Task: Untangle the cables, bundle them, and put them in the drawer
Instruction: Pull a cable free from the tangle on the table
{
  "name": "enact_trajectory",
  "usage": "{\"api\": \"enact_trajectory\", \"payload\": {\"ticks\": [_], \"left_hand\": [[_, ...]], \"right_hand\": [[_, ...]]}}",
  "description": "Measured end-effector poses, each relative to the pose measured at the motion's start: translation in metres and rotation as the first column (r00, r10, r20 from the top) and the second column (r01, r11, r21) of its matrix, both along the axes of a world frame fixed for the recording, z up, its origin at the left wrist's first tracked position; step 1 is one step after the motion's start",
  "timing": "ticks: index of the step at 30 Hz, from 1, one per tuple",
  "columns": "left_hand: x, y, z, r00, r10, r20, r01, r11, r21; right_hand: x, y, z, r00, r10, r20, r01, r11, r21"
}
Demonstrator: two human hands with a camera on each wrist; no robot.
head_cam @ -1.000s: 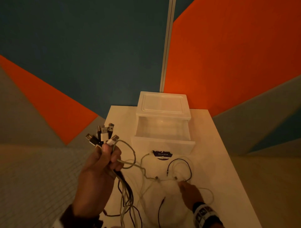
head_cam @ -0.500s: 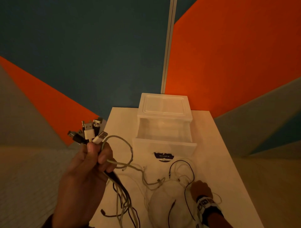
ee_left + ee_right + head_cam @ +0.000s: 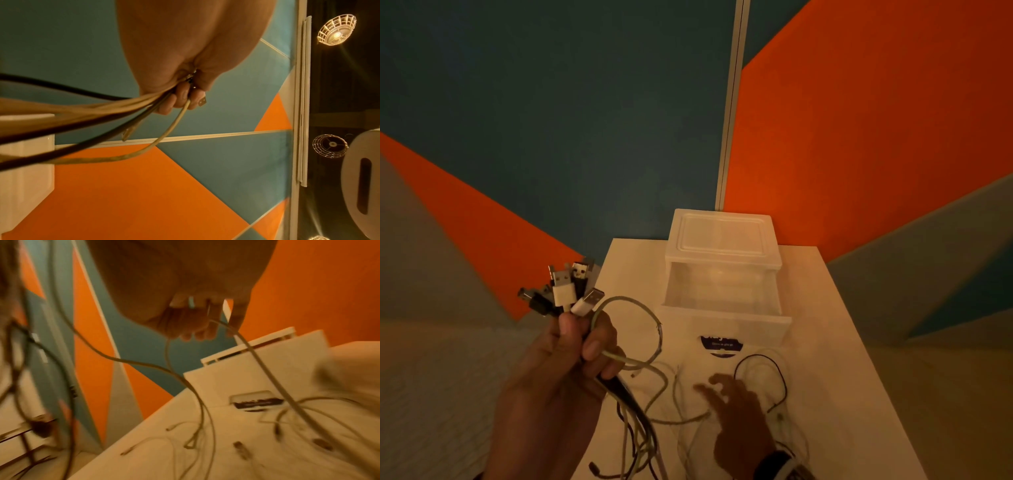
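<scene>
**Left fist clamps the plug ends; right hand spread over the loose cables**

Clenched around a bunch of cables (image 3: 630, 394), the left hand (image 3: 558, 373) is raised off the left edge of the tabletop (image 3: 835, 359), its grip closed tight just below the USB plugs (image 3: 566, 291), which fan out above the thumb. From the fist the black and pale cords hang down to the tabletop, one pale cord looping out to the right.

Right hand (image 3: 739, 421) is low over the tangle, fingers spread and loosely bent; the blurred wrist view shows a pale cable running by the fingertips, but whether that grip has hold of it I cannot tell.

Beyond the hands stands a white plastic drawer unit (image 3: 722, 236), its drawer (image 3: 726, 322) pulled open toward the person, front panel near the loose cords. Bare tabletop lies right of the drawer unit. Orange and teal wall panels (image 3: 859, 120) close in behind the drawer unit.
</scene>
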State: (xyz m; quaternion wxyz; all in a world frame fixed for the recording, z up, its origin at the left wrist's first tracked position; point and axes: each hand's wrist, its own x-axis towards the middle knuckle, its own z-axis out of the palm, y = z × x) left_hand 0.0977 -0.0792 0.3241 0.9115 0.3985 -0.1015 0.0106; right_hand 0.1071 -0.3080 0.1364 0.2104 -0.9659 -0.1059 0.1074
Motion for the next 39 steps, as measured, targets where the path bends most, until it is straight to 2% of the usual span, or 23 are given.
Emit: {"api": "enact_trajectory", "payload": {"ticks": [1, 2, 5, 9, 11, 13, 16, 20, 23, 26, 28, 33, 35, 37, 39], "left_hand": [[0.000, -0.002, 0.001, 0.999, -0.046, 0.013, 0.047, 0.997, -0.065], [0.001, -0.002, 0.002, 0.998, -0.060, 0.031, 0.062, 0.996, -0.065], [0.003, -0.004, 0.005, 1.000, 0.012, -0.019, -0.011, 0.998, 0.062], [0.006, 0.003, -0.007, 0.996, 0.051, -0.068, -0.045, 0.994, 0.097], [0.009, 0.004, -0.014, 0.995, 0.056, -0.082, -0.048, 0.993, 0.104], [0.012, 0.002, -0.021, 0.992, 0.067, -0.110, -0.054, 0.991, 0.123], [0.016, -0.009, -0.040, 0.968, 0.144, -0.207, -0.094, 0.968, 0.233], [0.017, -0.035, -0.078, 0.948, 0.185, -0.258, -0.014, 0.837, 0.547], [0.016, -0.058, -0.104, 0.954, 0.116, -0.277, 0.099, 0.748, 0.656], [0.014, -0.073, -0.116, 0.961, 0.080, -0.263, 0.120, 0.741, 0.661], [0.013, -0.077, -0.120, 0.966, 0.080, -0.245, 0.107, 0.741, 0.663], [0.015, -0.079, -0.122, 0.968, 0.100, -0.232, 0.092, 0.716, 0.692], [0.015, -0.079, -0.124, 0.961, 0.096, -0.260, 0.117, 0.711, 0.694], [0.015, -0.079, -0.125, 0.948, 0.081, -0.308, 0.150, 0.738, 0.657], [0.014, -0.079, -0.126, 0.935, 0.093, -0.343, 0.157, 0.756, 0.635]], "right_hand": [[0.000, 0.008, -0.001, 0.993, 0.111, -0.034, -0.112, 0.993, -0.048], [-0.001, 0.012, -0.003, 0.984, 0.178, -0.032, -0.180, 0.979, -0.096], [0.006, 0.009, -0.006, 0.981, 0.162, -0.106, -0.182, 0.957, -0.227], [0.018, 0.004, 0.008, 0.984, 0.108, -0.145, -0.138, 0.968, -0.212], [0.024, -0.003, 0.012, 0.980, 0.055, -0.193, -0.081, 0.988, -0.131], [0.028, -0.009, 0.015, 0.972, 0.024, -0.236, -0.017, 0.999, 0.033], [0.027, -0.013, 0.021, 0.959, -0.012, -0.284, 0.102, 0.947, 0.305], [0.023, -0.009, 0.028, 0.960, -0.064, -0.271, 0.194, 0.851, 0.487], [0.018, -0.003, 0.034, 0.964, -0.104, -0.244, 0.231, 0.779, 0.583], [0.014, 0.001, 0.042, 0.969, -0.157, -0.194, 0.246, 0.714, 0.655], [0.013, 0.004, 0.045, 0.963, -0.191, -0.192, 0.270, 0.631, 0.727], [0.013, 0.007, 0.044, 0.926, -0.262, -0.271, 0.369, 0.483, 0.794], [0.011, 0.007, 0.042, 0.924, -0.236, -0.302, 0.379, 0.439, 0.815], [0.007, 0.010, 0.044, 0.932, -0.157, -0.328, 0.363, 0.393, 0.845], [0.000, 0.013, 0.050, 0.949, -0.060, -0.310, 0.308, 0.397, 0.865]]}}
